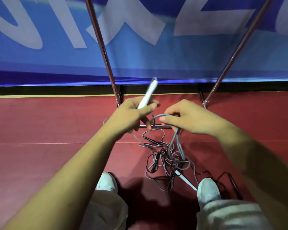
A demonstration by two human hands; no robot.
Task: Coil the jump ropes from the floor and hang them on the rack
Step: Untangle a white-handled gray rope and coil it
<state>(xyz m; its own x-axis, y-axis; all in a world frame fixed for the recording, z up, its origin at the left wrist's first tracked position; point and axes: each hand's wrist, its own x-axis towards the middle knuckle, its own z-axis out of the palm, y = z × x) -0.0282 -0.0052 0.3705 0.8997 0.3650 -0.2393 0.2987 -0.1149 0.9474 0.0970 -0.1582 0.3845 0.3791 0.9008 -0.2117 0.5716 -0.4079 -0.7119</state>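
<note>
My left hand point(133, 112) grips a white jump-rope handle point(148, 93) that points up and away. My right hand point(183, 117) pinches the grey rope point(176, 138), which arcs between both hands and hangs down to the floor. Below lies a tangle of grey and black ropes point(166, 160) on the red floor. The second white handle point(186, 180) lies by my right shoe, and a black handle point(234, 185) lies farther right. Two slanted metal rack poles point(103, 52) point(239, 48) rise in front of me, joined by a low crossbar point(158, 126).
A blue banner point(48, 60) with white letters hangs behind the rack. My white shoes point(106, 181) point(208, 188) stand either side of the tangle. Red floor point(48, 127) stretches to the left and right.
</note>
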